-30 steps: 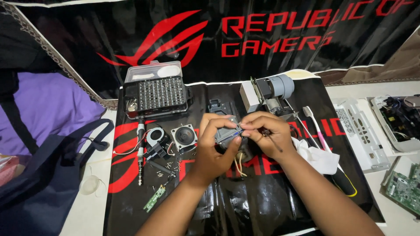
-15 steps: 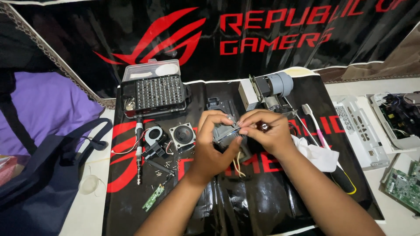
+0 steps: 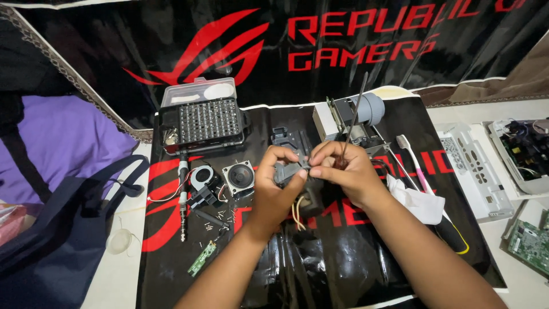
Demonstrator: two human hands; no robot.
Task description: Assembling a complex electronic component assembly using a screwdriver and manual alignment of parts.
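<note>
Frame centre: my left hand (image 3: 274, 189) grips a small grey part (image 3: 289, 171); my right hand (image 3: 343, 171) pinches a thin dark tool (image 3: 354, 114) against it.

A wide black banner (image 3: 343, 51) with a big red emblem and red lettering hangs as the backdrop. Just below its emblem sits an open bit case (image 3: 203, 117), dark tray, clear lid. Under that spreads a black-and-red printed mat (image 3: 320, 269).

both hands (image 3: 311, 174) pinch grey part (image 3: 286, 170) — midair
</note>
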